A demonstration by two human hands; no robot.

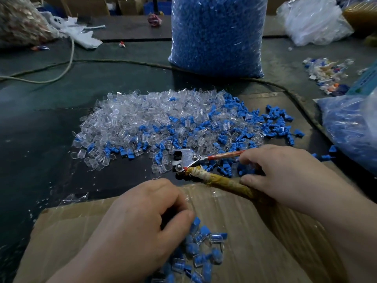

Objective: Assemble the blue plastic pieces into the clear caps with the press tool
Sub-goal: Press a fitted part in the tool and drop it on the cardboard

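The press tool (189, 160), basically a plier-style crimper, was held in the right hand (285, 172), with the grip closed around both handles: the thin red one up top under the fingertips and the fat tape-and-cloth-wrapped one below, pinned by the thumb. Its metal head was pointed left, right at the near edge of the big mixed pile, where clear caps (142, 111) were heaped mostly on the left and loose blue plastic pieces (271, 123) were scattered more toward the right. The left hand (140, 217) was curled down on a flattened cardboard sheet (255, 231), thumb and fingers pinched shut at the top of a small cluster of assembled blue-in-clear caps (202, 248); whether one piece was actually gripped couldn't be told, since the fingers covered that spot. A tall clear bag of blue parts (218, 33) was stood upright on the dark desk (40, 119) behind the pile, and a second bag of blue parts (350, 127) was slumped at the right edge.
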